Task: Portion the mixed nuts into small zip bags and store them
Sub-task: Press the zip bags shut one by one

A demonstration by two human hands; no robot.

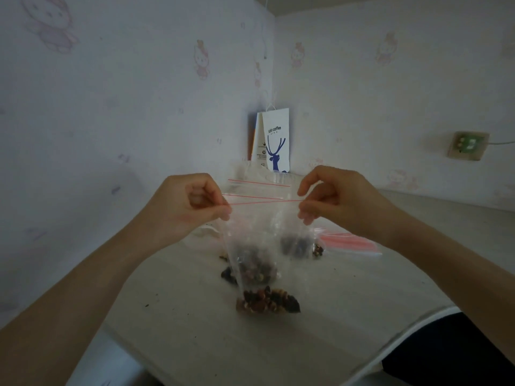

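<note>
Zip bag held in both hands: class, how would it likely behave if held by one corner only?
Probably floppy: the zip bag is thin clear film pinched at its top by the left hand and right hand. Likely bottom-heavy, since the nuts bunch at its base, so it might swing or tilt.

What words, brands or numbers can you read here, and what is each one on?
"luckin coffee": on the white paper bag with a blue deer, in the corner.
Small print under that and on the bag's side: too small to read.
Held zip bag: red lines only, no text.
</note>
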